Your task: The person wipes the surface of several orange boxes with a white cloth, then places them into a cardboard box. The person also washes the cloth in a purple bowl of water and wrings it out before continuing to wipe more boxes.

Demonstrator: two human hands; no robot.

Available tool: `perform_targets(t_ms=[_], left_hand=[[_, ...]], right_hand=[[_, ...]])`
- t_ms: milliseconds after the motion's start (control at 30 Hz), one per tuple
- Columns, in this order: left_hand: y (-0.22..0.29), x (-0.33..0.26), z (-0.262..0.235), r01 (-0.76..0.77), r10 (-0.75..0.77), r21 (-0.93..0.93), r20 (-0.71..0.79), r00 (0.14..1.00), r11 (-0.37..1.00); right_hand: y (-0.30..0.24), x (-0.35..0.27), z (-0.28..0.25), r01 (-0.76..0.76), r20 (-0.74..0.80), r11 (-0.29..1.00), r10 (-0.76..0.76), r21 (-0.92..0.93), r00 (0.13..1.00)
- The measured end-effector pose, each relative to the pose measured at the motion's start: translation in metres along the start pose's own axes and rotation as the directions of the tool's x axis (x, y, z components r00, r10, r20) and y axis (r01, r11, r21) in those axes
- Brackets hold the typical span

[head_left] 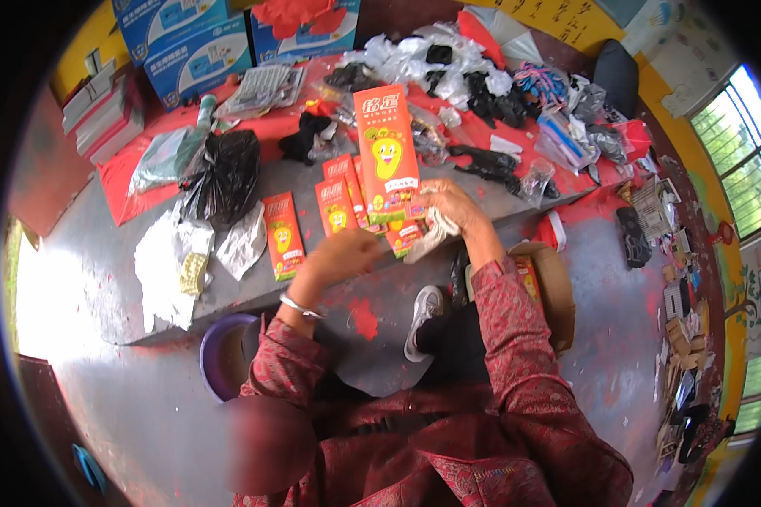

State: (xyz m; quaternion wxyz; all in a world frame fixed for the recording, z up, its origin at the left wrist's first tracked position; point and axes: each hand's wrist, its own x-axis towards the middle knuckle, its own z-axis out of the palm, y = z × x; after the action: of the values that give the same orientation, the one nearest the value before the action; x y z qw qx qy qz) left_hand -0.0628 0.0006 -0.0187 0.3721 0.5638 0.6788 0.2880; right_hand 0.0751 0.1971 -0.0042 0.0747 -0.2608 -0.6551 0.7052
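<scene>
Right hand: from where I stand, the right hand (451, 209) has its fingers bent around a crumpled pale cloth (431, 240), the fingertips at the lower right edge of the tall red box; whether they pinch the box too, I cannot tell.
Left hand: the left hand (345, 253) is just below that box, its fingers blurred; I cannot tell whether they are pressed together or pinching anything.
Tall red box: the tall red box (386, 156), with a smiling yellow figure on its front, is upright near the table's front edge, between the hands and beyond them.
Other boxes: a similar slim box (283, 238) lies left of the left hand; more are clustered behind the hands.
Table: the grey table (228, 297) also bears a black plastic bag (223, 176) at left.
Floor: a purple basin (207, 363) and an open carton (558, 296) flank the person.
</scene>
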Motion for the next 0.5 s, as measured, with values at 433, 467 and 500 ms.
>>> perform_targets(t_ms=[433, 467, 500], left_hand=[[0.003, 0.016, 0.0, -0.236, 0.071, -0.89, -0.285, 0.956, -0.39], [-0.001, 0.02, 0.003, -0.236, 0.02, -0.9, -0.261, 0.965, -0.367], [-0.003, 0.024, 0.006, -0.231, -0.03, -0.911, -0.235, 0.971, -0.343]], right_hand=[[0.009, -0.066, 0.054, -0.069, 0.195, 0.997, 0.06, 0.036, 0.979], [0.006, -0.067, 0.045, -0.086, 0.237, 0.996, 0.09, -0.028, 0.967], [0.001, -0.069, 0.036, -0.1, 0.276, 0.991, 0.121, -0.089, 0.954]])
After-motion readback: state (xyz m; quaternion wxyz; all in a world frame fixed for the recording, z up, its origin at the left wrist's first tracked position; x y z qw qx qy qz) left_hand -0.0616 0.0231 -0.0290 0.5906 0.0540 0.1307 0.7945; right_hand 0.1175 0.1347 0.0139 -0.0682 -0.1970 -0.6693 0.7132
